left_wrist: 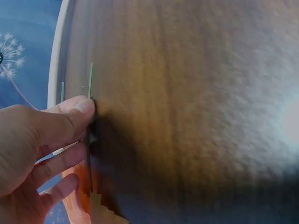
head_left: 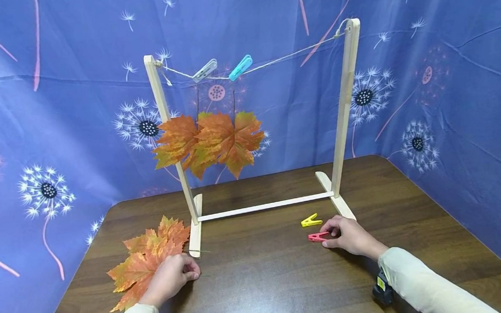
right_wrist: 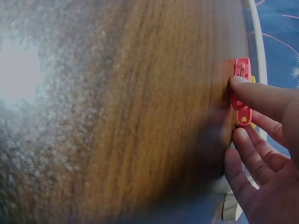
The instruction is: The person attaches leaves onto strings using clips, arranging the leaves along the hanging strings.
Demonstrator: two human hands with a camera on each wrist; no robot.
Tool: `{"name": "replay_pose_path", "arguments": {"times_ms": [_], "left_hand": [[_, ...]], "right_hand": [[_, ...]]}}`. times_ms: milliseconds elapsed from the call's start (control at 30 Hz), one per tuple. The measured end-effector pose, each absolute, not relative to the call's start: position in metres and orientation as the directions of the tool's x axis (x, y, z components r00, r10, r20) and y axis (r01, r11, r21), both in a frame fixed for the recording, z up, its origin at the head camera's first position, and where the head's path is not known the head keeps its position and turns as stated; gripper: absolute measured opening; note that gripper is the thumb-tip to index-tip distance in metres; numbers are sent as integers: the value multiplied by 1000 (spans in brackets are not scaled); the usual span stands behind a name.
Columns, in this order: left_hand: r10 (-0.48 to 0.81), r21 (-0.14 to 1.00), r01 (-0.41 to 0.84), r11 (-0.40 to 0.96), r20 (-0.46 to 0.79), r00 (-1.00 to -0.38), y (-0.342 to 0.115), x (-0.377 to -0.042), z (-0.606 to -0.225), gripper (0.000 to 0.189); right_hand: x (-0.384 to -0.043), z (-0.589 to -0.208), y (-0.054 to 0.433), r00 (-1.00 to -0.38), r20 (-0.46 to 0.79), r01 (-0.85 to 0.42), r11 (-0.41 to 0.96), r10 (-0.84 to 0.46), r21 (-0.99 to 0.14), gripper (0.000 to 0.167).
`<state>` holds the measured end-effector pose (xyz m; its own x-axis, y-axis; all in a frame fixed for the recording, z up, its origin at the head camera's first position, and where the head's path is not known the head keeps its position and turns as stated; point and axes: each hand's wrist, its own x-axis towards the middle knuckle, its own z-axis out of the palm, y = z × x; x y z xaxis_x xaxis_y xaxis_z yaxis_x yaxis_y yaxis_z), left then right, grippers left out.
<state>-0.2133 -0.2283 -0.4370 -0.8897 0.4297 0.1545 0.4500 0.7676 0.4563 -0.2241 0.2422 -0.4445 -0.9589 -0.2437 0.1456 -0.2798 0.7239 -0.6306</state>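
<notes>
At the table's left, my left hand [head_left: 173, 276] pinches the thin stem [left_wrist: 91, 77] of an artificial maple leaf [head_left: 140, 269] between thumb and fingertips. The orange leaf lies partly under the wrist, overlapping another leaf, whose stem pokes out beyond the fingers. Over on the right, my right hand [head_left: 352, 237] has thumb and index finger around one end of a red clothespin [head_left: 316, 237], which lies low at the tabletop. In the right wrist view the thumb tip presses the clothespin's side. A yellow clothespin [head_left: 311, 220] lies just behind the red one.
Behind the hands stands a wooden frame [head_left: 346, 103] with a string [head_left: 293, 54] across its top. A white clothespin [head_left: 205, 71] and a blue clothespin [head_left: 241, 68] on the string hold hanging maple leaves [head_left: 231, 141]. Its feet reach forward near both hands. A blue patterned cloth [head_left: 264, 6] surrounds the table.
</notes>
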Motion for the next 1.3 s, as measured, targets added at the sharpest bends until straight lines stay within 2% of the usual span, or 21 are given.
{"name": "replay_pose_path", "arguments": {"times_ms": [300, 600, 800, 1033, 1300], "left_hand": [[498, 491, 501, 713, 149, -855, -221, -217, -424, 22], [526, 436, 544, 717, 173, -833, -210, -226, -404, 12], [506, 511, 510, 692, 160, -847, -205, -232, -386, 8], [479, 515, 503, 694, 192, -856, -199, -237, -367, 7], [379, 618, 392, 682, 160, -912, -187, -240, -348, 5]], "right_hand": [[-223, -438, 246, -958, 131, -275, 698, -254, -661, 19], [-222, -427, 250, -955, 173, -293, 696, -240, -655, 18], [-224, -416, 252, -955, 200, -295, 671, -218, -680, 27], [-227, -405, 252, -950, 232, -312, 668, -210, -676, 22], [-229, -385, 247, -941, 259, -339, 663, -220, -667, 27]]}}
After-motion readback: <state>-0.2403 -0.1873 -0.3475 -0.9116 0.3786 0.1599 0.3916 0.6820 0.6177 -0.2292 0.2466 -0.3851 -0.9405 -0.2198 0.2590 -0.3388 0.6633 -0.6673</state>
